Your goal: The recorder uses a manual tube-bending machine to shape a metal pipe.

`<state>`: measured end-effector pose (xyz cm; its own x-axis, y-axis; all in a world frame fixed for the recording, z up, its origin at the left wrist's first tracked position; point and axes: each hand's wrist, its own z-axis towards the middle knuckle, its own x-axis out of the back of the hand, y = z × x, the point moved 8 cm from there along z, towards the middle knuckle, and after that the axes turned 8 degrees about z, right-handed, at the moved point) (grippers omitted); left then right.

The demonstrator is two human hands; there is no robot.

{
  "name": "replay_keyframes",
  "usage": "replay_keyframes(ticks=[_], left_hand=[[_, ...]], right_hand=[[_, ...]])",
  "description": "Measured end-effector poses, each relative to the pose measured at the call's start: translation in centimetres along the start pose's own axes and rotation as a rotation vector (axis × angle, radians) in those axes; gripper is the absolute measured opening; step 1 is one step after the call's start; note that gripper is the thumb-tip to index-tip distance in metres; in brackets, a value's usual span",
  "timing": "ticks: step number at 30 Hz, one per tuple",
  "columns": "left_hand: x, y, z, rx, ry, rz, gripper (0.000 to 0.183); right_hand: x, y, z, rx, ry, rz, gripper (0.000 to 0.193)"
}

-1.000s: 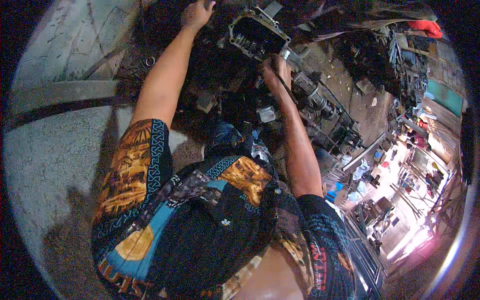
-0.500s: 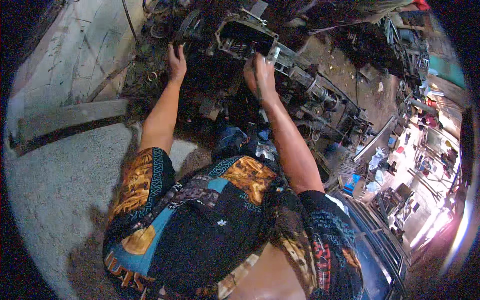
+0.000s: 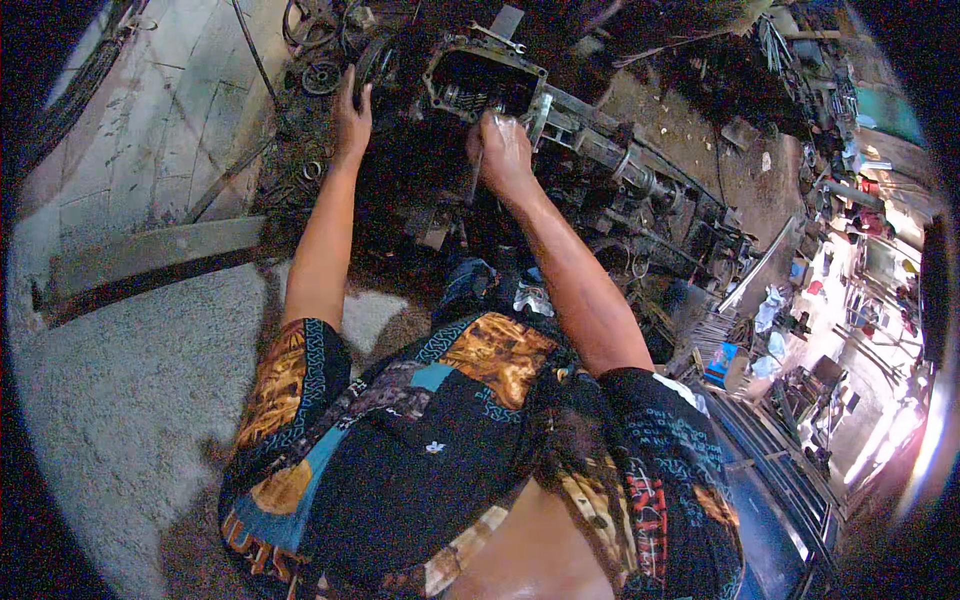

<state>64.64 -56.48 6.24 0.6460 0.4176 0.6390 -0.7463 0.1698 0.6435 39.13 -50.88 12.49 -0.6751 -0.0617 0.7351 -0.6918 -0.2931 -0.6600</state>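
Observation:
An open metal gearbox housing [image 3: 540, 72], with toothed gears [image 3: 465, 97] inside, lies ahead of me. At its near edge my right hand [image 3: 503, 152] is closed around a thin rod-like metal tool [image 3: 475, 178], whose end sticks out below the fist. The tool's kind cannot be made out. My left hand [image 3: 350, 125] is raised to the left of the housing, thumb and fingers apart and stretched upward. It is beside a dark round wheel [image 3: 376, 60]; whether it touches the wheel is unclear. A spanner [image 3: 498, 38] rests across the housing's far edge.
A long machine shaft assembly [image 3: 640, 172] runs right from the housing. Round metal parts [image 3: 320, 77] lie at the far left near a pale wall [image 3: 130, 130]. A curved beam [image 3: 160, 250] borders the grey floor [image 3: 170, 370]. Blue metal frames [image 3: 765, 480] and clutter stand at right.
My right hand has shifted slightly left and down along the housing, still gripping the tool. My left hand has moved up slightly, nearer the wheel. The view has tilted a little.

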Motion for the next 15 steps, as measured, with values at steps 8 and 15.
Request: replay_keyframes(ticks=[8, 15], left_hand=[[-2.7, 0.0, 3.0, -0.089, 0.030, 0.091, 0.039], [-6.0, -2.8, 5.0, 0.043, -0.123, 0.163, 0.041]], right_hand=[[-0.1, -1.1, 2.2, -0.199, -0.151, -0.170, 0.011], [0.1, -0.8, 1.5, -0.133, -0.081, -0.070, 0.013]])
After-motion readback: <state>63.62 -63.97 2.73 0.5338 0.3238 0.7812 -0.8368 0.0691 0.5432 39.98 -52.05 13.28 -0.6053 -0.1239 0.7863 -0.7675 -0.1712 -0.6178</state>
